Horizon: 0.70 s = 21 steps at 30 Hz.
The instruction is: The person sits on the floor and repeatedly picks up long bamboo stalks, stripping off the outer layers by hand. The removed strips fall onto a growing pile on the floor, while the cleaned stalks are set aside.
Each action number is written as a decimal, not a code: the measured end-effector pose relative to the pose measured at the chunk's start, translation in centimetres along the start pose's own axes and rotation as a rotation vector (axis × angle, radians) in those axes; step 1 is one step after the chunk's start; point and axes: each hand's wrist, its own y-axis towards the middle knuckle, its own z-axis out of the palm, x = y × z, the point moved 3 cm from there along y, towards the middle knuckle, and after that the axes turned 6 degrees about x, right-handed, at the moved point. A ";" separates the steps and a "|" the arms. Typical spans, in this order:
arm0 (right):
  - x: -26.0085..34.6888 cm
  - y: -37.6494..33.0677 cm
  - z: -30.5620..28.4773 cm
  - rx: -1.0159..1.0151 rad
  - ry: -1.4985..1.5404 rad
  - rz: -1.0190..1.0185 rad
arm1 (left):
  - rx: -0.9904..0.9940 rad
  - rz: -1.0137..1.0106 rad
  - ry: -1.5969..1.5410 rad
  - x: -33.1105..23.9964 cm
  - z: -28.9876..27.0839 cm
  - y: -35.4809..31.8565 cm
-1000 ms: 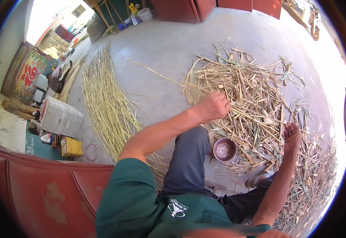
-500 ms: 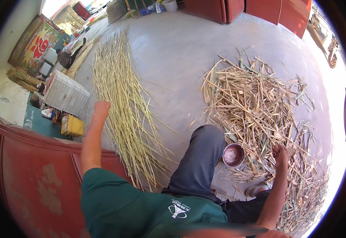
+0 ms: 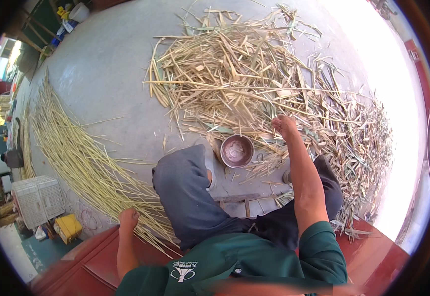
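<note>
My left hand (image 3: 129,217) is closed in a fist beside the near ends of a long spread of pale yellow-green stalks (image 3: 84,155). Whether anything thin is inside the fist is hidden. Out in front, my right hand (image 3: 285,127) is closed too, over the near edge of a loose heap of dry leaves and husks (image 3: 234,74); what its fingers hold, if anything, cannot be made out. A round metal bowl (image 3: 236,151) with pale residue inside stands on the floor between my legs, just left of and nearer than the right hand.
Scraps of leaf (image 3: 348,163) spread along the right. At the left stand a white plastic crate (image 3: 38,201) and a yellow container (image 3: 68,227). Red panels (image 3: 94,261) lie close behind me. A white bucket (image 3: 79,12) stands far left.
The view has turned to the right. My left fist has drawn back toward my body, to the stalks' near ends. My right hand has reached forward past the bowl, over the heap.
</note>
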 end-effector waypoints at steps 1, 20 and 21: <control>-0.4 0.8 0.2 -0.009 0.056 0.003 | 0.007 0.013 -0.014 -1.4 -0.3 0.2; -1.3 11.9 -0.1 -0.084 0.796 0.084 | -0.001 0.230 0.083 -9.6 -6.8 4.4; -0.9 11.1 -0.9 -0.082 0.653 0.062 | -0.017 0.204 0.116 -10.3 -8.2 5.2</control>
